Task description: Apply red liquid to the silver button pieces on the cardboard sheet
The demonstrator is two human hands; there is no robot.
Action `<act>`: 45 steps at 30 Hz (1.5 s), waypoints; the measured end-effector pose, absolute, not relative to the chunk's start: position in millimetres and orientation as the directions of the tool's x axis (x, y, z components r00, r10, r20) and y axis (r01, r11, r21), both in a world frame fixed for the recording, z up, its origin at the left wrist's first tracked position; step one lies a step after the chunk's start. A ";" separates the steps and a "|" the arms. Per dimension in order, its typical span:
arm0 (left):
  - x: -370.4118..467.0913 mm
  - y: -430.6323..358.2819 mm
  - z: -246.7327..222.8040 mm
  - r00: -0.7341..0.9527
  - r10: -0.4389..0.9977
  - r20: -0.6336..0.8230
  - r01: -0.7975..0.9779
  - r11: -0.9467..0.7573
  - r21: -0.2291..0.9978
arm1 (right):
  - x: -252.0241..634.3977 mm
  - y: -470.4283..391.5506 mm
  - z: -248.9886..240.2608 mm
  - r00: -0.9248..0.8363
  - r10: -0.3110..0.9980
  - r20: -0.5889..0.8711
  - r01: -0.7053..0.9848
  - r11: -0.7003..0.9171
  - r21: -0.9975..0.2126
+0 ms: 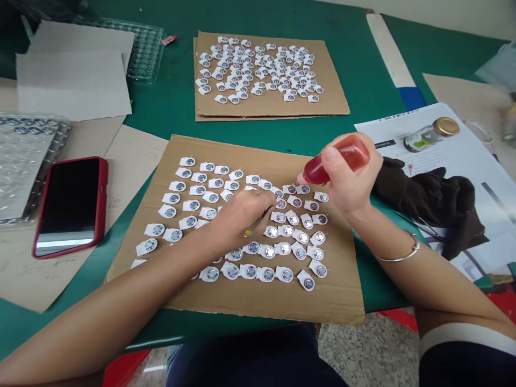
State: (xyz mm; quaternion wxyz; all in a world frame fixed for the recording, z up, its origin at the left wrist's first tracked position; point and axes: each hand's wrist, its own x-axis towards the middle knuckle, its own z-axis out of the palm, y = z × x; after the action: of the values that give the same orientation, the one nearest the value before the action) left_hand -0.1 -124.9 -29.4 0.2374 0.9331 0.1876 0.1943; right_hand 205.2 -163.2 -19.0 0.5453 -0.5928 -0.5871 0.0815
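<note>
My right hand (pixel 355 177) is wrapped round a small red squeeze bottle (pixel 318 170). The bottle is tilted, its pink tip pointing down and left over the small white tags with round silver centres (pixel 285 247). These tags lie in rough rows on a brown cardboard sheet (pixel 242 298) in front of me. My left hand (pixel 242 215) is low over the middle of the sheet, its fingers pinched together close to a tag left of the bottle tip. What they pinch, if anything, is hidden. My left hand and forearm cover some of the tags.
Behind lies stacked cardboard (pixel 270 110) with many similar tags. At left are a red-cased phone (pixel 70 207), grey card sheets (pixel 72 86) and a clear plastic tray (pixel 147 51). At right, a gold-lidded jar (pixel 431 134) and dark cloth (pixel 431 204) rest on printed paper (pixel 455 121).
</note>
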 end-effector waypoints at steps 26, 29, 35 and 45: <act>0.3 -124.4 -27.5 0.853 0.447 0.269 0.249 -0.803 0.542 | 202.1 -182.5 -48.1 0.315 0.723 0.615 0.631 0.325 -0.704; 0.1 -124.5 -26.9 0.853 0.444 0.275 0.243 -0.803 0.544 | 202.5 -182.4 -49.4 0.309 0.724 0.616 0.644 0.318 -0.696; 0.5 -124.8 -26.8 0.854 0.449 0.261 0.257 -0.802 0.540 | 198.7 -184.2 -45.0 0.257 0.703 0.664 0.680 0.357 -0.641; 0.6 -123.5 -30.5 0.851 0.455 0.260 0.277 -0.812 0.514 | 193.6 -185.4 -39.0 0.164 0.671 0.723 0.705 0.433 -0.562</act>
State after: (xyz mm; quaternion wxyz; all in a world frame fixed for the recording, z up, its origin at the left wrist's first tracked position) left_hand 0.6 -123.5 -30.5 0.2356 0.9329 0.1964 0.1890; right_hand 193.6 -185.4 -39.0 0.5467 -0.5322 -0.6462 -0.0154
